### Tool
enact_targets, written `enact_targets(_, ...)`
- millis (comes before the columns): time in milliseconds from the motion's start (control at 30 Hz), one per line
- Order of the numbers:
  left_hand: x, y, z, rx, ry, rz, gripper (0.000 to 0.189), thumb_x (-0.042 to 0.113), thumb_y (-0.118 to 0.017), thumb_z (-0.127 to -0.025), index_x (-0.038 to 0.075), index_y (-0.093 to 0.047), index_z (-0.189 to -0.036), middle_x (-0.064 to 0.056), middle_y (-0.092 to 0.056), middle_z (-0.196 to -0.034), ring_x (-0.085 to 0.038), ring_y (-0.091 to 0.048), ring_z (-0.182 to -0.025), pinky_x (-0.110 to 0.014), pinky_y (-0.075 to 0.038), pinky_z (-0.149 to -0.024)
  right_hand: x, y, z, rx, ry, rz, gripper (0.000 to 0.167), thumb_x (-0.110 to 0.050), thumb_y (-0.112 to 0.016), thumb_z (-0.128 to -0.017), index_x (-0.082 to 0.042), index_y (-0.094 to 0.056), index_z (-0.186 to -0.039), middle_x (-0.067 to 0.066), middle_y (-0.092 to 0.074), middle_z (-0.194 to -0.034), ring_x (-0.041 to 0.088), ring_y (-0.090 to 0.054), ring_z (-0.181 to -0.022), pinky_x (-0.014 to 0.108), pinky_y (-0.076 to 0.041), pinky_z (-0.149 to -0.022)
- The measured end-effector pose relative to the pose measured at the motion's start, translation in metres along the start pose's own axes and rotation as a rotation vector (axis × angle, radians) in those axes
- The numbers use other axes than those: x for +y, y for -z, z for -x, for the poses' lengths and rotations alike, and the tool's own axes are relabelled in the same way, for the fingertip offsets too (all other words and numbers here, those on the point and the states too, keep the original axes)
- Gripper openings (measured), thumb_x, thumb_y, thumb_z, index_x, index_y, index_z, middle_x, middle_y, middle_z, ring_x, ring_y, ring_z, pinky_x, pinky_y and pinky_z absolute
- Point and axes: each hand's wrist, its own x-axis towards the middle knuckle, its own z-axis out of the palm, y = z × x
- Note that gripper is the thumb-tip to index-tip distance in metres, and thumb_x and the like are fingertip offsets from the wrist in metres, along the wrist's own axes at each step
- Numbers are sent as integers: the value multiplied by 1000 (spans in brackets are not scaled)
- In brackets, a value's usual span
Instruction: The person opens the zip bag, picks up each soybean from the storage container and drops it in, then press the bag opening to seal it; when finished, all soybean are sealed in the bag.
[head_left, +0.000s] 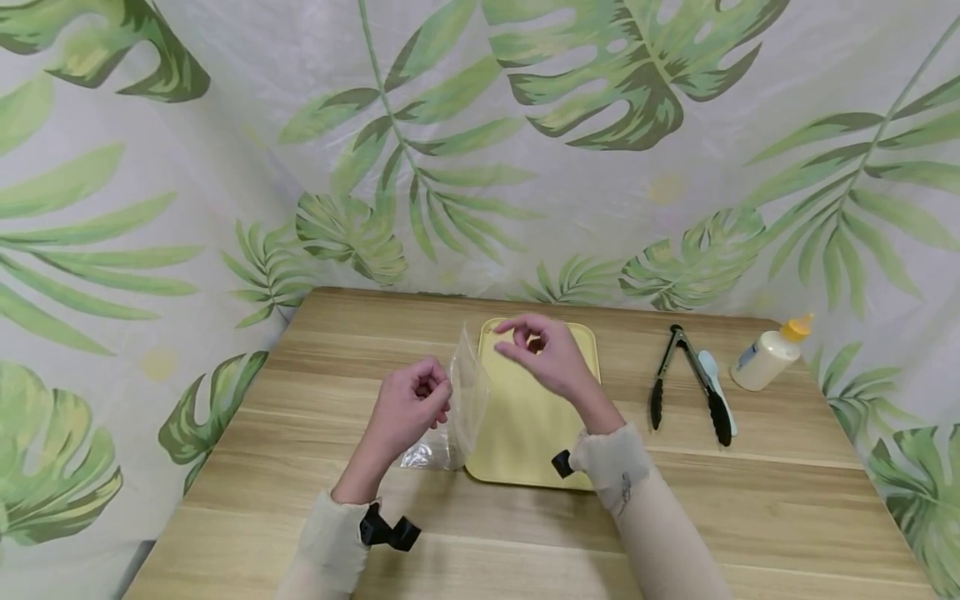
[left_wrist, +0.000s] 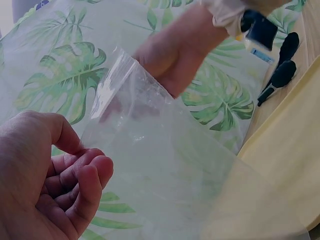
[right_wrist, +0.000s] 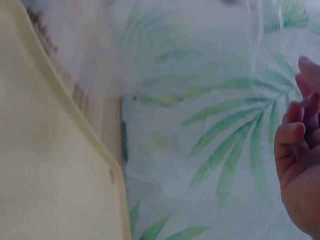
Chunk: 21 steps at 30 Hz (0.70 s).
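Note:
A clear plastic zip bag [head_left: 468,400] hangs upright, its top edge pinched between the thumb and fingers of my left hand [head_left: 411,404]. In the left wrist view the bag [left_wrist: 160,145] spreads out from the left hand [left_wrist: 65,175], with its zip strip toward the top. My right hand [head_left: 543,354] is raised over the yellow tray [head_left: 536,425], thumb and index finger apart and nothing seen between them. The left wrist view puts the right hand partly behind the clear film, blurred. Shiny plastic [head_left: 431,452] lies low by the tray; whether it belongs to the same bag I cannot tell.
On the right of the wooden table [head_left: 780,500] lie black-handled tongs [head_left: 678,358] and a light blue utensil [head_left: 711,371], partly behind the tongs. A white bottle with an orange cap [head_left: 765,358] stands near the right edge. A leaf-patterned curtain [head_left: 450,167] hangs behind the table.

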Motion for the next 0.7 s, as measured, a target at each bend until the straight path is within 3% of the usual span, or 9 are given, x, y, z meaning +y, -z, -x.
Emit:
enact_targets(100,0,1,-1,3,4,-17,17,-4,-56,-92,6,-61,-78,-14,-63,-64,-21,-62,-50,-28,-55,-42,29,3,-18,83,-77,-15,20,-16,-76,-94,-7,-75,-113,0,-56,-76,13,-52,-70,21,-43,-60)
enact_targets(300,-3,4,0,3,15,-23,17,-3,-56,-92,5,-61,-79,-17,-64,-65,-26,-63,-50,-28,-54,-42,99,-8,-41,182,-258,-42,25,-12,-73,-96,2,-72,-117,-4,-56,-78,9,-49,-67,19,-40,-58)
enact_targets(467,-1,6,2,7,9,-19,17,-2,-57,-92,8,-61,-79,-13,-64,-65,-29,-64,-52,-29,-55,-43,134,-30,-55,131,-326,51,26,-12,-74,-95,1,-73,-117,0,-59,-79,9,-50,-68,19,-43,-60)
enact_targets(700,-1,7,3,-9,-12,-14,18,-1,-57,-92,9,-61,-78,-13,-64,-65,-26,-64,-51,-32,-56,-43,148,-49,-63,83,-391,208,27,-9,-76,-90,-8,-77,-117,2,-63,-79,13,-53,-70,27,-46,-68)
